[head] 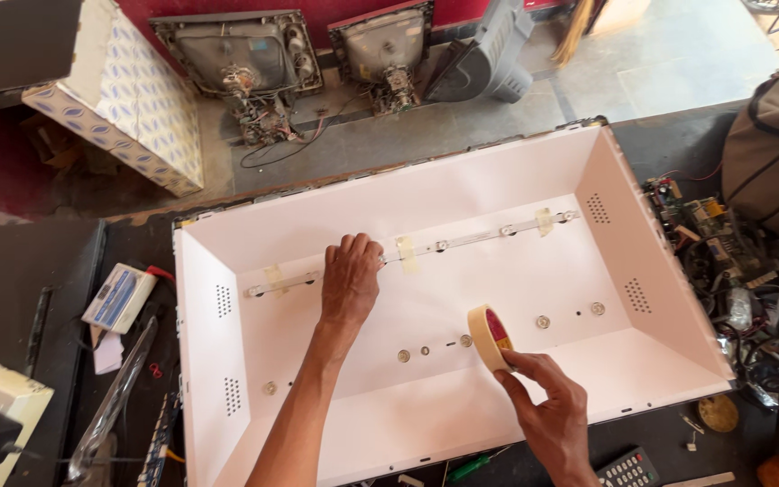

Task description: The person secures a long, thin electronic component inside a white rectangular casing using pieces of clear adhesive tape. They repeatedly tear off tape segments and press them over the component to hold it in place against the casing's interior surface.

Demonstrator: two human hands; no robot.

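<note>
Hands: right hand [547, 410] nearest the camera, fingertips pinching a beige roll of masking tape [490, 336] held upright on its edge, just above the floor of the tray. Left hand [350, 281] further in, palm down, fingers curled and pressing on the thin white LED strip [462, 240] that runs across the panel.

Both work inside a large white rectangular metal backlight tray [218, 379] lying open-side up on the dark counter [678, 149]. Strip sits in the upper half of the tray, held by short beige tape tabs [406, 253] at intervals. Lower half shows a row of small round studs [543, 321], no strip there.

Judged step: fixing the strip down; the left hand steadies it while the roll is ready. Next move seems to call for peeling a short length free, which the pinch alone cannot do.

Near edge: black remote control [628, 469], green-handled screwdriver [472, 466]. Right: a tangle of circuit boards and wires [723, 252]. Left: a white handheld meter [119, 298]. Beyond, on the floor: two bare grey picture tubes [236, 50] and a patterned cardboard box [128, 99].
</note>
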